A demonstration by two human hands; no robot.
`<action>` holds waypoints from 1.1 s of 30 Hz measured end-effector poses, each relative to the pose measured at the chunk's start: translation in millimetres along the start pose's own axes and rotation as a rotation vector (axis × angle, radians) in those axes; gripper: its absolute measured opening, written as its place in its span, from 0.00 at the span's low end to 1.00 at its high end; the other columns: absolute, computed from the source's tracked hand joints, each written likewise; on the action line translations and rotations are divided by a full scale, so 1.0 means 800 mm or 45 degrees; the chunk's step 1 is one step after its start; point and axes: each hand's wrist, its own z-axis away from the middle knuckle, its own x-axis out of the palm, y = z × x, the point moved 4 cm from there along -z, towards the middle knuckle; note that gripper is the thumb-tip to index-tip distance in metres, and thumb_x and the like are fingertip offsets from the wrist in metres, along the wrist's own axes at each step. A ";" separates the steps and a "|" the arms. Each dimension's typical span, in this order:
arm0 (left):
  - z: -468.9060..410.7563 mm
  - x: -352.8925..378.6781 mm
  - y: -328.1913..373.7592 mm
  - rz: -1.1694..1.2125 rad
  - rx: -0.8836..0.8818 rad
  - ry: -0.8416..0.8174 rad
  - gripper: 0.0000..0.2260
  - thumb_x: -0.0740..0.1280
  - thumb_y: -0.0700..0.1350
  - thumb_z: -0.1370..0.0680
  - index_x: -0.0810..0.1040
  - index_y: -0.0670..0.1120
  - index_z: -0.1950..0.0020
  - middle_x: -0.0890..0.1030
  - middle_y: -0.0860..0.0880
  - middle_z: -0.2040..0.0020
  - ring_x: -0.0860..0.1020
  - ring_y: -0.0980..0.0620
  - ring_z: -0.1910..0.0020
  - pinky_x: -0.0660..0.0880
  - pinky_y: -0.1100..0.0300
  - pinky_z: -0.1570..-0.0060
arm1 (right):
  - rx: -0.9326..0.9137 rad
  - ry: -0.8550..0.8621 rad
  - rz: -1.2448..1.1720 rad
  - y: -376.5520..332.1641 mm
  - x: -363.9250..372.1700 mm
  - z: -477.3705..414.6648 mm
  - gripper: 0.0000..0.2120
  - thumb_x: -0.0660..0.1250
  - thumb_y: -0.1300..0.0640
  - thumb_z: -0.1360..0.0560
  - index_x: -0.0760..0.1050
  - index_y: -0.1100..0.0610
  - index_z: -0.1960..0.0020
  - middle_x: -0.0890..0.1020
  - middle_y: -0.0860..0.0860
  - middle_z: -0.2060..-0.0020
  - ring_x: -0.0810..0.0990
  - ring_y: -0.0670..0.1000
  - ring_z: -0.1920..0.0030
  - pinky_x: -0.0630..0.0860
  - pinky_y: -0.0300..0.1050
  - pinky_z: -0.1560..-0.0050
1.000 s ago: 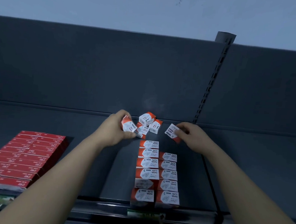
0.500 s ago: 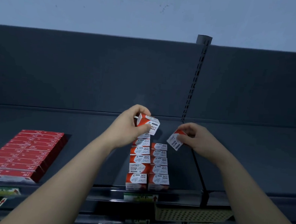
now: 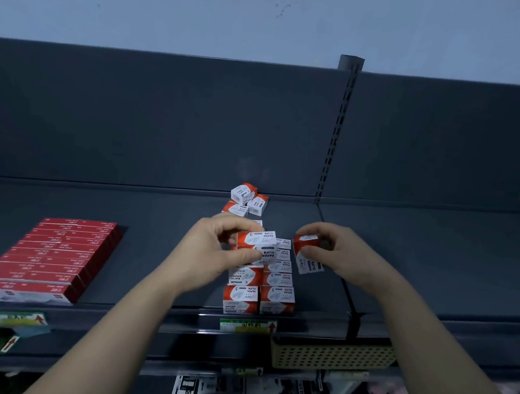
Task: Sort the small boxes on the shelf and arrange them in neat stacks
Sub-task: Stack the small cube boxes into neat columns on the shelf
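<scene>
One beige perforated basket (image 3: 334, 355) sat just under the front edge of the dark shelf (image 3: 157, 266), and to its left a green price label (image 3: 246, 325) was fixed on that edge. On the shelf, directly behind the label, two rows of small red-and-white paper clip boxes (image 3: 277, 298) ran from front to back, side by side and touching. Far to the left, well apart from them, lay a block of flat red boxes (image 3: 48, 254). Above the left row, the left hand (image 3: 216, 249) pinched one box (image 3: 257, 242) between its thumb and curled fingers; I could not tell whether this box already touched the row below. Just beside the right row, the right hand (image 3: 337, 253) pinched a second box (image 3: 306, 245) in the same way, tilted and clear of the rows. Behind both hands, near the back panel (image 3: 166, 115), a few loose boxes (image 3: 246, 200) lay in an untidy heap. A slotted upright rail (image 3: 335, 131) rose along the panel to the right of the heap.
</scene>
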 end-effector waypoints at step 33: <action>0.043 0.011 -0.069 -0.316 0.107 0.107 0.23 0.78 0.44 0.33 0.77 0.56 0.42 0.68 0.57 0.43 0.70 0.62 0.45 0.68 0.71 0.45 | -0.029 0.039 0.262 -0.014 0.057 0.009 0.16 0.75 0.59 0.31 0.77 0.45 0.48 0.77 0.44 0.46 0.78 0.43 0.48 0.79 0.43 0.48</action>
